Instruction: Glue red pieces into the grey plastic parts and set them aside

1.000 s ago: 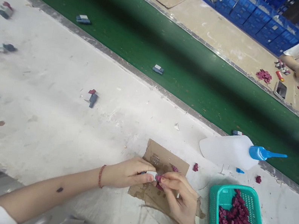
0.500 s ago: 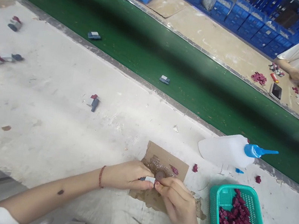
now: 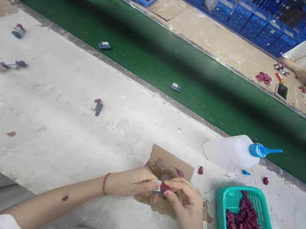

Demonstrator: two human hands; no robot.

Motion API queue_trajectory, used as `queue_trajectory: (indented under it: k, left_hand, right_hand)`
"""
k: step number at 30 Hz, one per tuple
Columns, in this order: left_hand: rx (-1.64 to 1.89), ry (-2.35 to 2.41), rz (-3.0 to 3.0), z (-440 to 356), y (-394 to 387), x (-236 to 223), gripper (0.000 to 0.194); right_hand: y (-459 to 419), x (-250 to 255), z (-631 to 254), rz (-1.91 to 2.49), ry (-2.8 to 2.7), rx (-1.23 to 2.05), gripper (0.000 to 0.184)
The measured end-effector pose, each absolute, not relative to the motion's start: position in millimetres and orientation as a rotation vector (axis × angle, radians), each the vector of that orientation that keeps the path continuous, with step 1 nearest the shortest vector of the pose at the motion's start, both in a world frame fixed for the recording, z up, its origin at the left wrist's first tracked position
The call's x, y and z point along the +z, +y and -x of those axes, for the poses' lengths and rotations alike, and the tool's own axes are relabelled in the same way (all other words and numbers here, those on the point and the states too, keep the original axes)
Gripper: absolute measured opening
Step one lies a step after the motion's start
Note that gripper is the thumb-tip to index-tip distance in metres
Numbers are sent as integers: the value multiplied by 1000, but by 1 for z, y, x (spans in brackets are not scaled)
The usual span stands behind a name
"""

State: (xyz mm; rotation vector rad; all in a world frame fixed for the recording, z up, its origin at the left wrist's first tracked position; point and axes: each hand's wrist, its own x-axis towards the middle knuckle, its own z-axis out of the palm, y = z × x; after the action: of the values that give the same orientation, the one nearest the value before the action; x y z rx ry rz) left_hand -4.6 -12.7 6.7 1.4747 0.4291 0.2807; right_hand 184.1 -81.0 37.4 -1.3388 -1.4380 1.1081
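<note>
My left hand (image 3: 140, 182) is closed around a small grey and white plastic piece (image 3: 156, 186). The fingers of my right hand (image 3: 186, 198) pinch a maroon plastic piece (image 3: 163, 187) against the right end of it; whether the two are joined I cannot tell. Beneath both hands lies a brown cardboard sheet (image 3: 186, 168) with a wet, shiny patch. Another maroon piece (image 3: 180, 173) rests on that sheet, just beyond my right fingers.
At right stands a green basket (image 3: 218, 203) of maroon pieces. A white bottle (image 3: 226, 149) with a blue nozzle lies on its side behind it. Beyond runs a green conveyor belt (image 3: 140, 50) carrying grey-white pieces. Assembled pieces (image 3: 97, 107) lie on the left tabletop. Two people sit across.
My right fingers have opened slightly and shifted, so the maroon piece shows more clearly. On the belt, the grey-white pieces have moved right. The view has tilted a little.
</note>
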Motion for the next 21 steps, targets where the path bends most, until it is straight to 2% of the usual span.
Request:
queue_trajectory:
  k: [6,9,10,13,17,21]
  left_hand:
    - [212,449,-1641,6,-6,15,70]
    - [237,548,-1825,8,10,22,55]
    - [278,605,-1872,9,20,23,48]
    - [521,837,-1940,9,69,20,31]
    - [762,1364,-2152,-3,157,7,23]
    - [831,1511,-2183,-27,212,-2,36]
  right_hand:
    - [-80,34,-182,1414,-1444,1056,13]
    - [-76,32,-190,1494,-1456,677,10]
    - [-73,31,-194,1527,-1366,482,17]
    - [-58,26,-211,1596,-1034,83,55]
    - [-29,17,-231,1728,-915,73,91]
    - [-3,10,-239,1882,-787,191,98]
